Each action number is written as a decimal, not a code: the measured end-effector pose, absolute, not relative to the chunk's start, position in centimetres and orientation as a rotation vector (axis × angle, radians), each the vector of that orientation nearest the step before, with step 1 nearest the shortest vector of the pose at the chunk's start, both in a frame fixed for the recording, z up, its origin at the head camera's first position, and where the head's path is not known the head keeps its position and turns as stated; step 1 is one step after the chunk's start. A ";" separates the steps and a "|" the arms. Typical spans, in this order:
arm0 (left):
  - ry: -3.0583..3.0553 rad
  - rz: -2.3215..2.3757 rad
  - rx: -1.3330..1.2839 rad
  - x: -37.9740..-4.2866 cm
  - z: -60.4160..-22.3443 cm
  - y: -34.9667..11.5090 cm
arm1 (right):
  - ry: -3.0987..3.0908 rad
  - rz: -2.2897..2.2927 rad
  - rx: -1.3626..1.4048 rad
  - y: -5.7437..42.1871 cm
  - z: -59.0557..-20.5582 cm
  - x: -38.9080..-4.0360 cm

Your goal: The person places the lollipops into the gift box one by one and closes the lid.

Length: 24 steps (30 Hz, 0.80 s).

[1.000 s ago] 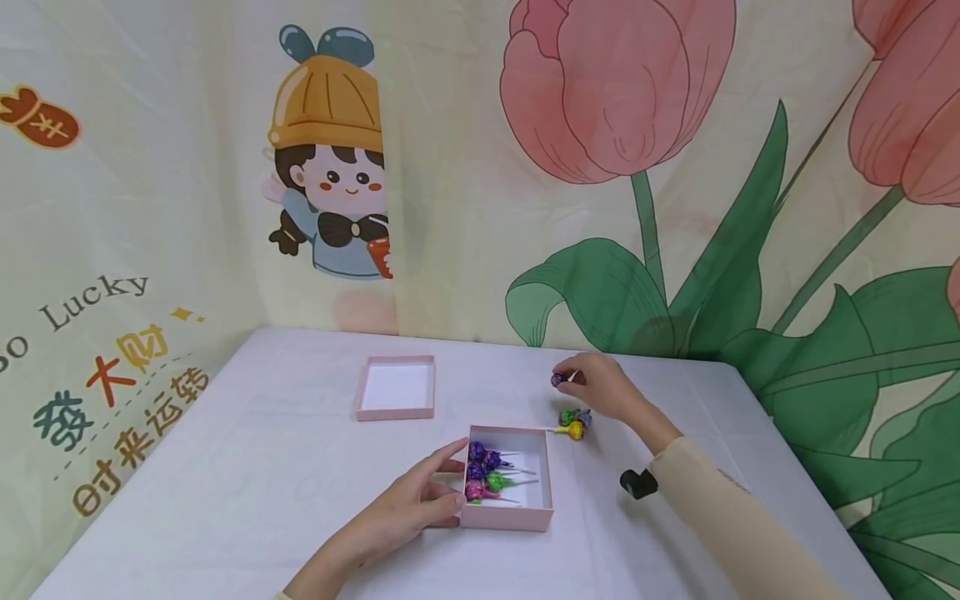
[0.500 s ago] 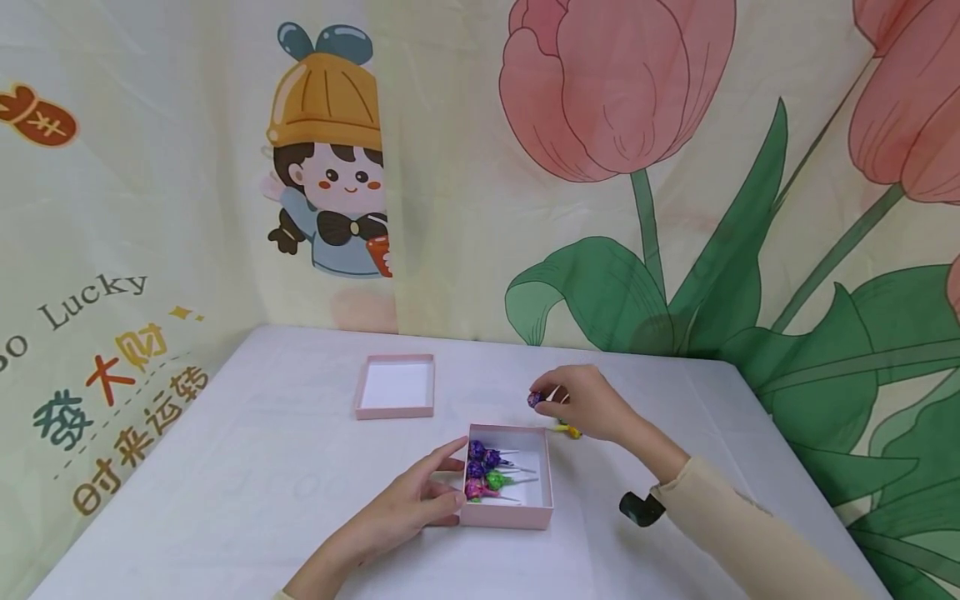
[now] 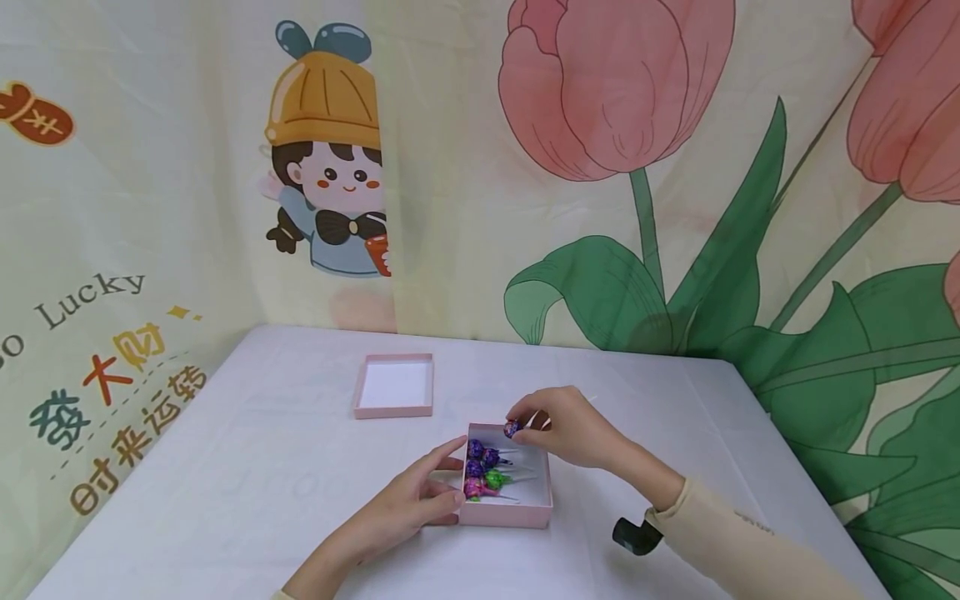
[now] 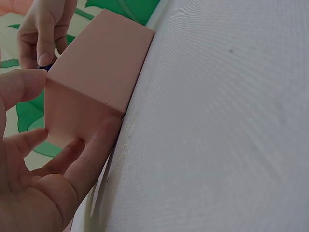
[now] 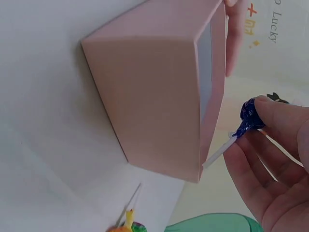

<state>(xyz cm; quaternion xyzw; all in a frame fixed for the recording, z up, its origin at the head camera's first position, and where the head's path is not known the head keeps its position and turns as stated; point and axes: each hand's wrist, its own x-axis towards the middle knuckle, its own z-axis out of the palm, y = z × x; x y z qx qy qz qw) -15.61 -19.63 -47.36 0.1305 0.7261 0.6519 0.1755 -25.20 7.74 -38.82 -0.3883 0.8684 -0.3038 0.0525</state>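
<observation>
My right hand (image 3: 573, 429) pinches a blue-purple wrapped lollipop (image 3: 512, 428) between thumb and fingers, over the back right part of a pink box (image 3: 504, 517). The lollipop's white stick (image 5: 219, 152) points down toward the box rim in the right wrist view. Inside the box, several lollipops (image 3: 476, 468) in purple, green and pink wrappers lie with their heads to the left. My left hand (image 3: 405, 504) rests spread fingers against the box's left wall, its thumb at the front top corner. In the left wrist view, the box's front wall (image 4: 104, 63) hides the contents.
A pink lid (image 3: 393, 412), inside facing up, lies on the white table (image 3: 225, 467) behind and left of the box. Loose lollipops (image 5: 128, 220), one yellow, lie right of the box, hidden by my right hand in the head view. A printed cloth (image 3: 450, 167) hangs behind.
My right hand has carried the purple lollipop left and toward me, from behind the loose lollipops to above the box. The left hand and the box have stayed in place.
</observation>
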 end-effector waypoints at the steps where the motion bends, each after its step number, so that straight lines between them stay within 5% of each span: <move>1: 2.055 1.848 0.370 -15.6 -47.4 -19.6 | 2.633 -0.925 -1.178 7.6 -38.9 -25.1; 24: 2.037 1.861 0.397 -15.4 -47.3 -19.8 | 2.512 -0.886 -1.195 5.7 -41.2 -23.3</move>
